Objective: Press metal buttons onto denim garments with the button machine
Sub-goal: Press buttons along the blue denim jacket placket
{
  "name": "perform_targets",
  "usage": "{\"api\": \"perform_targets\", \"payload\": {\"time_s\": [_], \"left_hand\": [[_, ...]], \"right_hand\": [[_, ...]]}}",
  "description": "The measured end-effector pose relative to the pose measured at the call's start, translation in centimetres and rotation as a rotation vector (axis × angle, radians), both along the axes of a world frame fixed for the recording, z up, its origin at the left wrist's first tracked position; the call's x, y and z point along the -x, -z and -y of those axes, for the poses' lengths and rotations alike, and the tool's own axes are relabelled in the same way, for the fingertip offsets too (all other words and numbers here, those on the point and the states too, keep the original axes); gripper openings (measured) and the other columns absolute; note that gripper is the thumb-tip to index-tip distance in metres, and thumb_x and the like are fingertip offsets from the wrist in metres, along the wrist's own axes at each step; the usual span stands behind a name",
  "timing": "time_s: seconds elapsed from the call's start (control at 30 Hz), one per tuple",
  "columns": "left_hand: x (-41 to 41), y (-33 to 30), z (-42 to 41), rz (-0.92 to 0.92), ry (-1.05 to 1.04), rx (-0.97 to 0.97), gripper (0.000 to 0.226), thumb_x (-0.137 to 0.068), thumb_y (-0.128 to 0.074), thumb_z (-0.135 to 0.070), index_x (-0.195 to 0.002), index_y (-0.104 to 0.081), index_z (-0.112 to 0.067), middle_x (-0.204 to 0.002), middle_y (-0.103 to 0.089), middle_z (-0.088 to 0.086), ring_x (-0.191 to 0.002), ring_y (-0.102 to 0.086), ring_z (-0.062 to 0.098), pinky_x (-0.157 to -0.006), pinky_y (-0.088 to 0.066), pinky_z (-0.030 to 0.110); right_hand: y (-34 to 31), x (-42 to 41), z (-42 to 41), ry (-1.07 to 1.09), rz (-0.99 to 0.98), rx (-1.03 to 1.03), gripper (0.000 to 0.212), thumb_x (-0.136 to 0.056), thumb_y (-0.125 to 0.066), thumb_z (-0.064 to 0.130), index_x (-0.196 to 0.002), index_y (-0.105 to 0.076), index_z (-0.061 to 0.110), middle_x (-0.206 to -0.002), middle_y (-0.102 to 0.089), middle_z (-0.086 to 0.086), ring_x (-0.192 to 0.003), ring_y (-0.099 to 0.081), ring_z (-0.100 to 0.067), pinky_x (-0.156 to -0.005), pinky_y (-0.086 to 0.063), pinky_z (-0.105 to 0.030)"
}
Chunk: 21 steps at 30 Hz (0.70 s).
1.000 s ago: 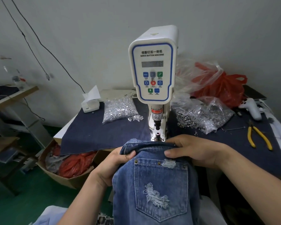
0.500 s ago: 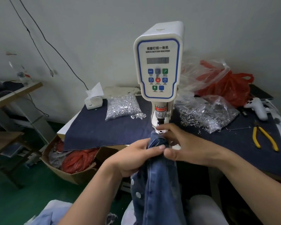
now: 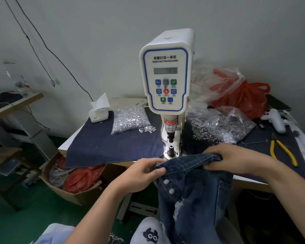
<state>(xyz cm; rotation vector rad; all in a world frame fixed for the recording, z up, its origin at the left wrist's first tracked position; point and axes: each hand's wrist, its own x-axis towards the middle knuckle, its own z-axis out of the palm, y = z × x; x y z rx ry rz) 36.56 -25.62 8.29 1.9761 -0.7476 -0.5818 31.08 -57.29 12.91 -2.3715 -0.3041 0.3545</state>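
The digits on the display of the button machine were too blurred to read. The lower legs of the jeans ran off the bottom edge, and both forearms were cut off there. Fingertips of the right hand were hidden under the folded waistband

Illumination is dim, diffuse and even; the wall shows mild vignetting toward the corners. Wide-angle distortion bows edges at 3 and 9 o'clock. The machine display reads soft.
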Motion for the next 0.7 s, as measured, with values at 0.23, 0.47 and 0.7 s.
{"api": "perform_targets", "payload": {"time_s": [0.23, 0.47, 0.7], "left_hand": [[0.1, -2.3, 1.0, 0.108, -0.087, 0.157, 0.033, -0.106, -0.060, -0.024, -0.138, -0.067, -0.029, -0.127, -0.071, -0.006, -0.123, -0.066, 0.013, -0.106, -0.052, 0.038], [0.4, -3.7, 0.4, -0.128, 0.021, 0.182, 0.024, -0.093, -0.074, -0.041, -0.100, -0.082, -0.019, -0.098, -0.079, 0.003, -0.091, -0.073, 0.016, -0.083, -0.056, 0.032], [0.6, -1.1, -0.5, -0.609, -0.148, 0.698, 0.039, -0.095, -0.076, -0.032, -0.119, -0.071, -0.003, -0.112, -0.073, 0.023, -0.097, -0.075, 0.031, -0.083, -0.061, 0.038]], "right_hand": [[-1.5, 0.2, -1.5, -0.045, 0.025, -0.106, 0.027, -0.087, -0.076, 0.052, -0.102, -0.068, 0.031, -0.093, -0.071, 0.002, -0.085, -0.067, -0.012, -0.077, -0.050, -0.034], [1.3, 0.1, -3.9, -0.109, -0.480, -0.852, 0.048, -0.094, -0.073, 0.034, -0.125, -0.067, -0.002, -0.128, -0.066, -0.028, -0.117, -0.065, -0.039, -0.099, -0.054, -0.043], [1.2, -1.1, -2.2, -0.192, -0.512, -0.408, 0.071, -0.068, -0.092, 0.048, -0.115, -0.071, -0.001, -0.119, -0.073, -0.019, -0.104, -0.070, -0.027, -0.097, -0.056, -0.043]]}}
